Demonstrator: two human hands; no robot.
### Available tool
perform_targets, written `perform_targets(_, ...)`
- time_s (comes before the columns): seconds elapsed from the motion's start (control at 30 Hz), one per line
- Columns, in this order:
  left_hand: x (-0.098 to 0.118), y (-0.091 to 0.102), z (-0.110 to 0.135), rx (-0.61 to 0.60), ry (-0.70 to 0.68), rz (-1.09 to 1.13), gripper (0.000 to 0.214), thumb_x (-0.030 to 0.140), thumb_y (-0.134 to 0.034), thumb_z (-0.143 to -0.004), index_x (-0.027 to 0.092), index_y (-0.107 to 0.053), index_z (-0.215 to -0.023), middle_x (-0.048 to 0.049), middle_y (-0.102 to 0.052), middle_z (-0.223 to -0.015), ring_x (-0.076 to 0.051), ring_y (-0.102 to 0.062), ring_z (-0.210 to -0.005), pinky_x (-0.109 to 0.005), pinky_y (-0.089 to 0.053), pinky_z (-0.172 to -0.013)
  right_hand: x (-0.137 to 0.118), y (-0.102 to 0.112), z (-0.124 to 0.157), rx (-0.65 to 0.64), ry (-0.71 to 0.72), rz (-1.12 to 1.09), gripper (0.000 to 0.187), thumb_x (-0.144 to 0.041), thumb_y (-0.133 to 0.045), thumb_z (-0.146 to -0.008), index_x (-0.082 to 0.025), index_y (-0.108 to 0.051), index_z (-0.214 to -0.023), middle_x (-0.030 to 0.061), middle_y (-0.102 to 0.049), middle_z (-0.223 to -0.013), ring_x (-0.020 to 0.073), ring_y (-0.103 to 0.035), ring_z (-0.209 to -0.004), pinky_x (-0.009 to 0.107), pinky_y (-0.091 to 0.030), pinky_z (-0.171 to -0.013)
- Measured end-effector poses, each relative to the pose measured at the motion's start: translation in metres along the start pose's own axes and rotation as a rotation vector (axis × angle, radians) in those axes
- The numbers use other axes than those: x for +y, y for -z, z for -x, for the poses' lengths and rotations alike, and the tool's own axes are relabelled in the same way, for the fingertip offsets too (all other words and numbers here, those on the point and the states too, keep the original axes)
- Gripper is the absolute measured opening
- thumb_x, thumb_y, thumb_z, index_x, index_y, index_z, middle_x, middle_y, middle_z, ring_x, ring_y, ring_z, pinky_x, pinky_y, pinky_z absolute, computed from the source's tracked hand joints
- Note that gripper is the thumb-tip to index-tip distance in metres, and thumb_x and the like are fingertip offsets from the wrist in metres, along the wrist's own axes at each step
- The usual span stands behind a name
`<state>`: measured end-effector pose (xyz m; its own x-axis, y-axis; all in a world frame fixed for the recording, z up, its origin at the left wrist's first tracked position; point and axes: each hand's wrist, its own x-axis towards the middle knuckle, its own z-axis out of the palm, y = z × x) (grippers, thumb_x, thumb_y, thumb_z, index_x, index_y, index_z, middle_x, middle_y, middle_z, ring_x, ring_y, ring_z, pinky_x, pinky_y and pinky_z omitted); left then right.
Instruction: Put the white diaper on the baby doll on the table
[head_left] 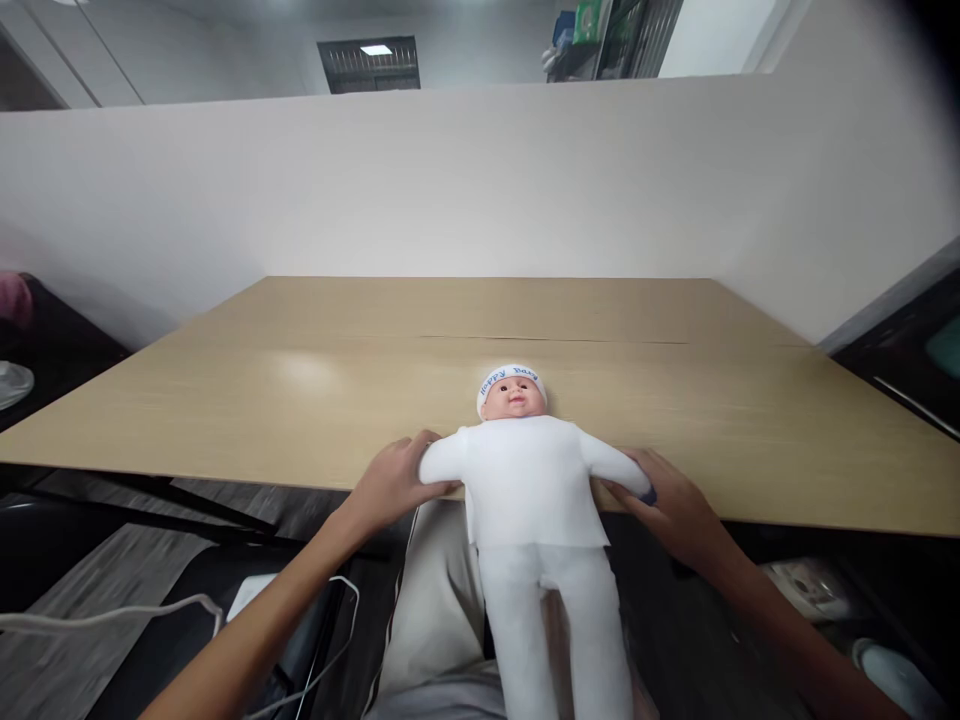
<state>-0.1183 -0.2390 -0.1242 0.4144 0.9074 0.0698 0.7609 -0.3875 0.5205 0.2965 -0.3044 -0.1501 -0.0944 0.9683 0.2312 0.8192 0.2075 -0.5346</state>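
Note:
A baby doll [534,480] in a white top and white trousers lies face up, its head and upper body at the front edge of the wooden table [360,400]. Its legs hang over the edge towards my lap. Blue lettering that reads like "Happy Baby" runs across its white headband [512,376]. My left hand [397,478] is closed around the doll's sleeved arm on the left side. On the other side, my right hand [664,500] grips the opposite arm near its end, where a bit of dark blue shows.
A white partition wall [480,180] stands behind the table. To the right is a dark screen-like object [915,350]. At lower left, a black chair [187,620] bears a white item with a pale cable [112,620]. Wrapped things lie below the table at right.

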Motion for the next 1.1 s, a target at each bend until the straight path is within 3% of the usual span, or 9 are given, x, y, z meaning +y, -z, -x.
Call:
perform_targets(0.2,-0.026,0.000,-0.009,0.068,-0.108,-0.093,0.047,0.062,-0.059,-0.096,0.023,-0.061,-0.123,-0.0088,-0.071,-0.110,-0.029,-0.064,-0.101,-0.041,-0.049,-0.087,0.027,-0.003,-0.025,-0.043,0.073,-0.034,0.033,-0.050,-0.057,-0.099,-0.026,-0.063,-0.122,0.0094,-0.071,-0.117,0.0301,-0.066,-0.105,0.044,-0.054,-0.089)
perform_targets(0.37,-0.047,0.003,-0.059,0.121,-0.148,-0.100,0.049,0.065,-0.062,-0.091,0.023,-0.066,-0.117,-0.0093,-0.073,-0.109,-0.031,-0.066,-0.102,-0.044,-0.049,-0.092,0.038,-0.007,-0.074,-0.070,0.095,-0.049,0.033,-0.051,-0.059,-0.098,-0.026,-0.064,-0.119,0.0076,-0.073,-0.111,0.0282,-0.068,-0.097,0.042,-0.054,-0.083)
perform_targets(0.67,-0.085,0.017,-0.148,0.134,-0.190,-0.109,0.049,0.069,-0.059,-0.090,0.023,-0.067,-0.106,-0.0075,-0.074,-0.103,-0.029,-0.068,-0.096,-0.038,-0.049,-0.084,0.059,-0.025,-0.160,-0.014,0.155,0.023,0.034,-0.045,-0.058,-0.095,-0.022,-0.061,-0.119,0.0082,-0.072,-0.111,0.0281,-0.068,-0.098,0.039,-0.052,-0.083)
perform_targets(0.93,-0.107,0.011,-0.209,0.274,-0.060,-0.207,0.058,0.076,-0.061,-0.086,0.023,-0.063,-0.110,-0.0076,-0.076,-0.103,-0.031,-0.070,-0.098,-0.046,-0.041,-0.099,0.084,-0.040,-0.224,0.093,0.155,0.081,0.035,-0.035,-0.056,-0.087,-0.020,-0.063,-0.118,0.0099,-0.073,-0.110,0.0301,-0.068,-0.099,0.041,-0.051,-0.086)
perform_targets(1.1,-0.118,0.010,-0.242,0.388,-0.014,-0.221,0.064,0.077,-0.064,-0.083,0.022,-0.061,-0.115,-0.0098,-0.075,-0.107,-0.034,-0.066,-0.105,-0.046,-0.040,-0.100,0.094,-0.047,-0.261,0.152,0.144,0.090,0.039,-0.033,-0.057,-0.084,-0.020,-0.063,-0.120,0.0112,-0.073,-0.115,0.0315,-0.067,-0.102,0.042,-0.051,-0.088)
